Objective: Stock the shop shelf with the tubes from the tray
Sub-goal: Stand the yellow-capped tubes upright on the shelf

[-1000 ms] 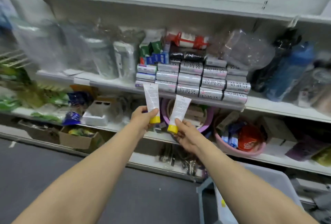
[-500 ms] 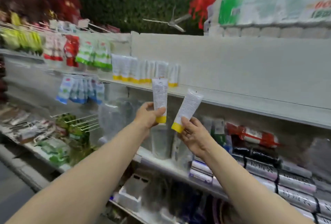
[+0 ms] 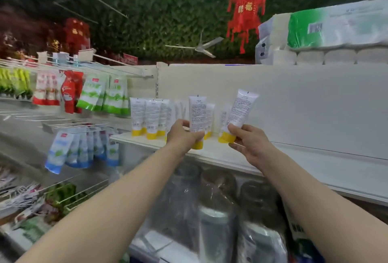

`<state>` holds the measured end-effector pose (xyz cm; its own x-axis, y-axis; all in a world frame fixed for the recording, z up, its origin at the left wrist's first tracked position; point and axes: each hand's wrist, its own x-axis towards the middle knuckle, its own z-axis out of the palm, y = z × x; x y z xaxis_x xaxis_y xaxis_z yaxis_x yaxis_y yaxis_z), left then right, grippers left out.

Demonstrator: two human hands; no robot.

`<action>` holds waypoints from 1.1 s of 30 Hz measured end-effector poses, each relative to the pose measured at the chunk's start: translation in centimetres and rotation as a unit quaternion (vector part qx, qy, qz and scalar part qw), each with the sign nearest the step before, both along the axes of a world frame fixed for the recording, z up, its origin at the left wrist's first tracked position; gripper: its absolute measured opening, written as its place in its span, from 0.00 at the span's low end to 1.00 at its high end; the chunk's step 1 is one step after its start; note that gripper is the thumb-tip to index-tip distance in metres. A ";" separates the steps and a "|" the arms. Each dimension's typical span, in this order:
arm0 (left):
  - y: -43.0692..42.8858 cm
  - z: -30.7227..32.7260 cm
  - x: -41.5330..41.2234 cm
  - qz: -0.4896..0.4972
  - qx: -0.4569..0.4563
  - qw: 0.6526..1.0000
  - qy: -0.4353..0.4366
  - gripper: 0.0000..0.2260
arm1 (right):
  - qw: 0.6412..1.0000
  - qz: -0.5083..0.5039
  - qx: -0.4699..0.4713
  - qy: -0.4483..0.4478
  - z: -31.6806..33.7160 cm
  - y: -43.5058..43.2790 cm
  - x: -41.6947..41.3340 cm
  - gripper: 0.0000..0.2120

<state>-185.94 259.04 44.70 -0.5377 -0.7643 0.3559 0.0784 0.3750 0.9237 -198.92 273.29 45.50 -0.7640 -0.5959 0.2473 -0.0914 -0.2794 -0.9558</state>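
We log the left hand (image 3: 183, 136) grasping the first tube (image 3: 197, 113) upright and cap down, and the right hand (image 3: 249, 145) grasping the second tube (image 3: 241, 109) leaning right, both at frame centre just before the shelf (image 3: 315, 164), with the left nearer the standing row (image 3: 147, 115).

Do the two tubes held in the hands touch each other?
Apart. The head view shows a clear gap between the left tube and the right tube.
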 end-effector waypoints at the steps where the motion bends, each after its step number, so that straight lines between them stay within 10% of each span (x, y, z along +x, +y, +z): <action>1: -0.6 0.0 -1.0 0.003 -0.010 1.000 -0.011 0.18 | 1.000 -0.017 0.016 0.006 -0.1 -0.8 -0.7 0.18; 16: -8.9 0.1 -9.7 -0.019 -0.120 0.986 -0.113 0.17 | 0.948 -0.266 0.158 0.080 -2.0 -9.5 -3.8 0.17; 33: -10.9 -1.4 -10.7 -0.019 -0.103 0.986 -0.128 0.21 | 0.918 -0.291 0.226 0.147 -2.7 -10.6 -4.0 0.18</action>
